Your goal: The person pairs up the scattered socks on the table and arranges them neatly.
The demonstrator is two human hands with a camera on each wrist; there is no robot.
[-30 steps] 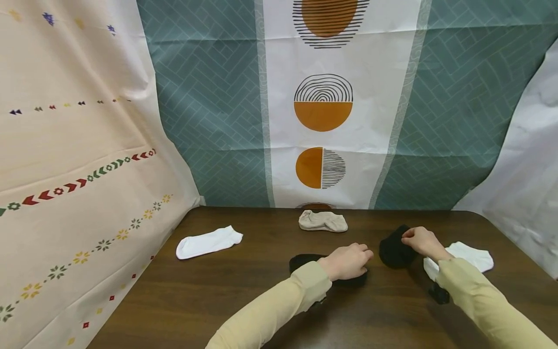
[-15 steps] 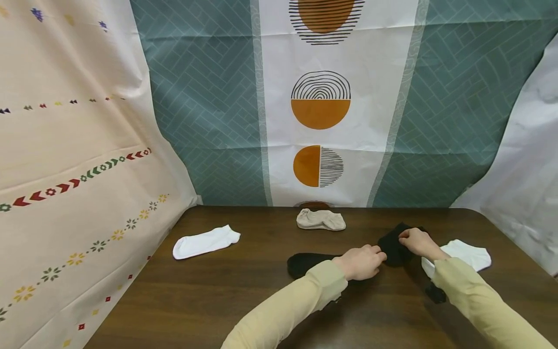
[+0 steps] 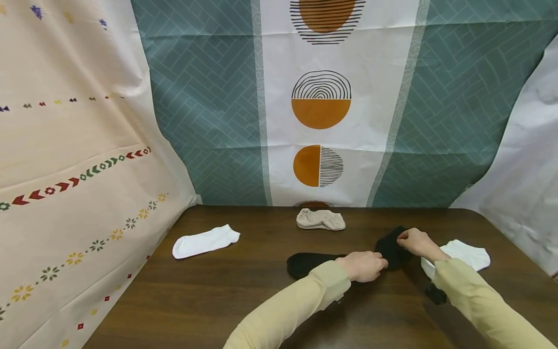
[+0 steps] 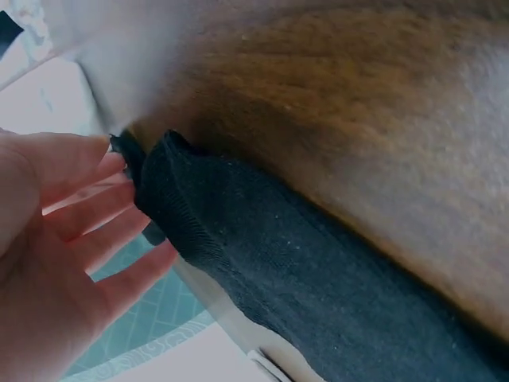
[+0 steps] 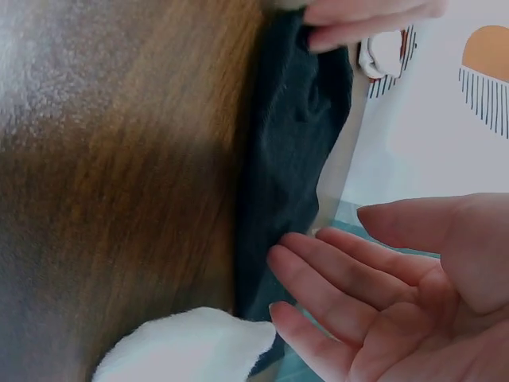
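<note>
The right hand rests relaxed fingertips against a black sock, its thumb standing apart, nothing gripped. The left hand has its fingertips at that sock's near end; I can't tell whether they pinch the fabric or only touch it. The sock lies on the brown wooden table, between the two hands. If the left fingers have only a loose touch, the edge could slip away; a push from the right fingertips alone would likely bunch the knit.

A second black sock lies partly hidden below the left sleeve, which might snag and drag it. A white ankle sock sits just beside the right sleeve, at similar risk. Farther out are a beige sock and another white sock, well clear.
</note>
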